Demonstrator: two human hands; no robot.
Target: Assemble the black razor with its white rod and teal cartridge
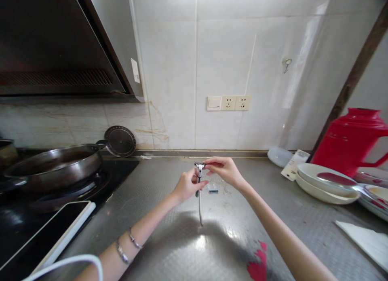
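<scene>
In the head view, a razor (199, 172) is held roughly upright above the table (169, 240), its handle pinched by the left grip (188, 186) and the right end of its head apparently pinched by the right grip (226, 172). The step in hand is judged to be adjustment of the head; a steady handle is called for next. A small clear case (213, 189) is seen on the metal surface. A pan (60, 170) is carried by the stove (124, 172) at left; dishes (327, 194) and a red jug (348, 139) are set at right, before a tiled wall (169, 50).
</scene>
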